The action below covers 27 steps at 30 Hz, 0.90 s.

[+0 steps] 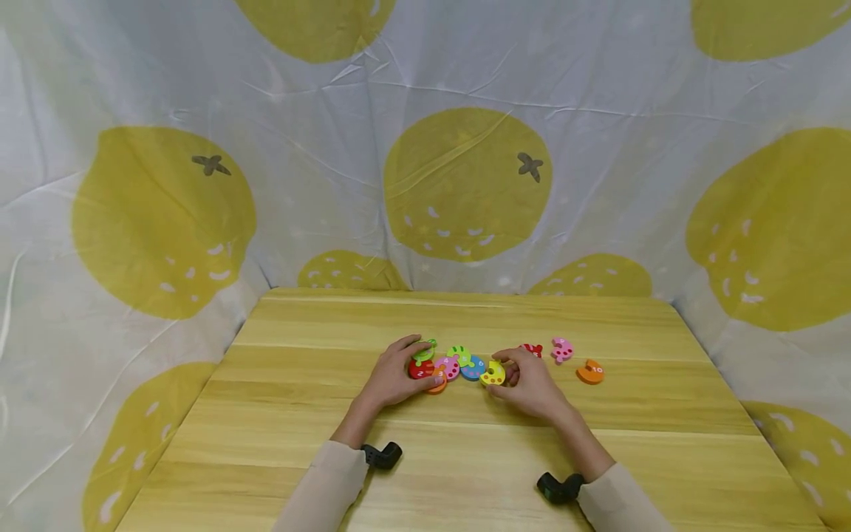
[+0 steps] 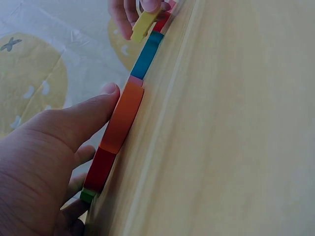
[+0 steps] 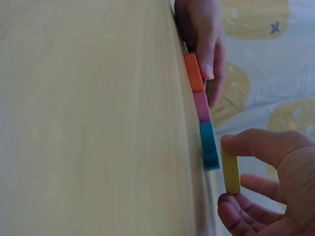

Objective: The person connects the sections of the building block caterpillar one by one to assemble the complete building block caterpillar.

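Numbered pieces, green (image 1: 424, 353), red (image 1: 420, 369), orange (image 1: 435, 386), pink (image 1: 448, 367), light green (image 1: 459, 355) and blue (image 1: 473, 367), lie joined in a winding row. My left hand (image 1: 392, 375) rests over the left end, thumb on the orange piece (image 2: 123, 118), fingers by the green one. My right hand (image 1: 532, 384) pinches a yellow spotted piece (image 1: 493, 374) between thumb and fingers at the blue piece's right side. In the right wrist view, the yellow piece (image 3: 230, 171) is held slightly above the table, beside the blue piece (image 3: 208, 142).
Beyond my right hand lie a red piece (image 1: 534, 350), partly covered by the hand, a pink piece (image 1: 561, 349) and an orange piece (image 1: 590, 372) marked 10. All sit on a wooden table (image 1: 465, 473), with a lemon-patterned cloth (image 1: 598, 185) hanging behind it.
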Tool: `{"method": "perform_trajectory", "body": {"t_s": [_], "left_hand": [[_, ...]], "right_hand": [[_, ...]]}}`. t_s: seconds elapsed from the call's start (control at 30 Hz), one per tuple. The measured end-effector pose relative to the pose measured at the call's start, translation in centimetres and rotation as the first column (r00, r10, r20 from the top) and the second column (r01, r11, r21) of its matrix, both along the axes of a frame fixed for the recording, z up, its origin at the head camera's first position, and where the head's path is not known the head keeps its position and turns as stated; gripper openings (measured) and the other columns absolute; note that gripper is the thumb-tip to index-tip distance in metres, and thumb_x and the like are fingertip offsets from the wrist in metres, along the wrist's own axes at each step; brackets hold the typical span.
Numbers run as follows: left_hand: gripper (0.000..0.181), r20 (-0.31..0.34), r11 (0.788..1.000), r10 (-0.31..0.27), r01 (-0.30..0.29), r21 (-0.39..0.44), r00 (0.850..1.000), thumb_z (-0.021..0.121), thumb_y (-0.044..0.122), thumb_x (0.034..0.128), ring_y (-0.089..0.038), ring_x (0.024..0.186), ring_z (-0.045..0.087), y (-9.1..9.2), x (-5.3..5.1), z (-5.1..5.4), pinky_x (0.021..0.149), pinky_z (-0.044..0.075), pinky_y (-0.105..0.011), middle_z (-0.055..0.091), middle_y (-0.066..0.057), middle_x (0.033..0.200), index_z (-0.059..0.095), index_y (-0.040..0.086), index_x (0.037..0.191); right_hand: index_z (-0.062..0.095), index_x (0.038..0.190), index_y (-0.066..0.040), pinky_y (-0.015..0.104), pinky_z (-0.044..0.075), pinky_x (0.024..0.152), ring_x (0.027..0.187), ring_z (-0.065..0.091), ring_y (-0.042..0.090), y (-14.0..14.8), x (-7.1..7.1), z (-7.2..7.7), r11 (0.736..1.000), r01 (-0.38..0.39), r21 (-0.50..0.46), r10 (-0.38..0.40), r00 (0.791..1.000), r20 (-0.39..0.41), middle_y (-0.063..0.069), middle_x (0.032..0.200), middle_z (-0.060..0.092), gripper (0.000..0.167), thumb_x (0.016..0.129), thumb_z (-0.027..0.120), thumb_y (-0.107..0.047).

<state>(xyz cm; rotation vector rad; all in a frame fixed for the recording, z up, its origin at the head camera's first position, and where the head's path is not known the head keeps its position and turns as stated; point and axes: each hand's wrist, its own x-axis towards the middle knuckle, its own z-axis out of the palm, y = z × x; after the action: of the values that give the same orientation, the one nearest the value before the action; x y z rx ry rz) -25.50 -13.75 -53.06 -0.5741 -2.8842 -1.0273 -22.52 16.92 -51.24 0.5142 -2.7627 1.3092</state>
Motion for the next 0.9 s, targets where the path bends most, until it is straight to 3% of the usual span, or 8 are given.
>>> {"method": "perform_trajectory", "body": {"t_s": [0.4, 0.7, 0.9], "left_hand": [[0.073, 0.000, 1.000, -0.004, 0.004, 0.001, 1.000, 0.081, 0.054, 0.0820, -0.037, 0.149, 0.039, 0.1, 0.1, 0.3, 0.119, 0.033, -0.062, 0.045, -0.009, 0.160, 0.061, 0.022, 0.145], [0.073, -0.006, 1.000, -0.008, 0.008, -0.023, 1.000, 0.080, 0.054, 0.0822, -0.038, 0.148, 0.040, 0.1, 0.0, 0.4, 0.119, 0.033, -0.062, 0.045, -0.010, 0.160, 0.061, 0.020, 0.144], [0.080, -0.032, 1.000, 0.013, -0.014, -0.006, 0.999, 0.080, 0.058, 0.0808, -0.037, 0.145, 0.043, 0.3, 0.1, 0.2, 0.116, 0.037, -0.062, 0.043, -0.011, 0.159, 0.058, 0.019, 0.147]], "right_hand": [[0.071, 0.117, -0.003, 0.023, 0.048, 0.066, 0.076, 0.054, 0.015, -0.9, 0.1, 0.2, 1.000, 0.016, -0.001, -0.016, 0.999, 0.027, 0.008, 0.089, 0.061, 0.049, 0.075, 0.093, -0.017], [0.075, 0.114, -0.006, 0.025, 0.042, 0.068, 0.078, 0.050, 0.015, -1.6, -0.3, -0.3, 0.992, 0.065, 0.105, -0.071, 0.996, 0.062, 0.003, 0.087, 0.059, 0.049, 0.072, 0.094, -0.023], [0.070, 0.124, -0.003, 0.025, 0.045, 0.069, 0.080, 0.052, 0.016, -1.2, -0.3, -0.3, 0.997, 0.035, 0.066, -0.040, 0.997, 0.068, 0.006, 0.090, 0.059, 0.060, 0.074, 0.094, -0.026]]}}
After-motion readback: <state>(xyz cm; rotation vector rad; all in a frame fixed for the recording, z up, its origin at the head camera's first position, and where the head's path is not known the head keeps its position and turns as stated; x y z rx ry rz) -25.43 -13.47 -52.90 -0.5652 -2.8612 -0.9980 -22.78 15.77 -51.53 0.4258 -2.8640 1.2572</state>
